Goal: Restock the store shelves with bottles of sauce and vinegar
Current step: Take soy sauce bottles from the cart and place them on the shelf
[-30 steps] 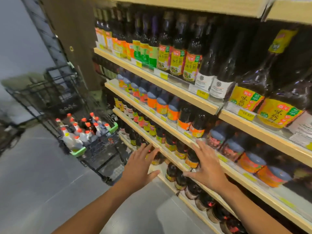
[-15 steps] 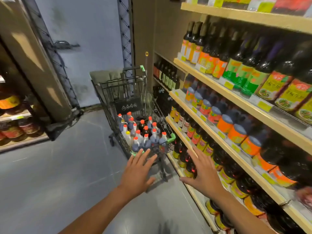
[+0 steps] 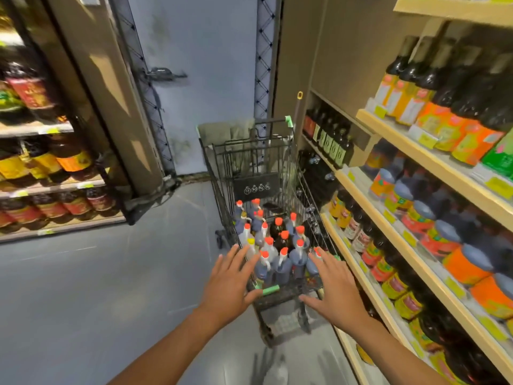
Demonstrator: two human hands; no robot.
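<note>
A black wire shopping cart (image 3: 222,173) stands in the aisle ahead, with a green-tipped handle bar (image 3: 270,289) at its near end. Inside it stand several bottles with red caps (image 3: 279,245), some clear, some dark. My left hand (image 3: 229,283) hovers over the cart's near left corner, fingers spread, holding nothing. My right hand (image 3: 334,287) is spread over the near right corner, also empty. Wooden shelves (image 3: 369,209) on the right carry rows of dark sauce bottles with orange, green and red labels.
A second shelf unit (image 3: 55,187) with bottled goods stands on the left. A grey wall and a metal truss column (image 3: 262,56) close the aisle behind the cart. Grey floor (image 3: 97,287) lies left of the cart.
My view has swung left from the shelves to the cart. Both hands have left the shelf front and now hover over the cart's near end.
</note>
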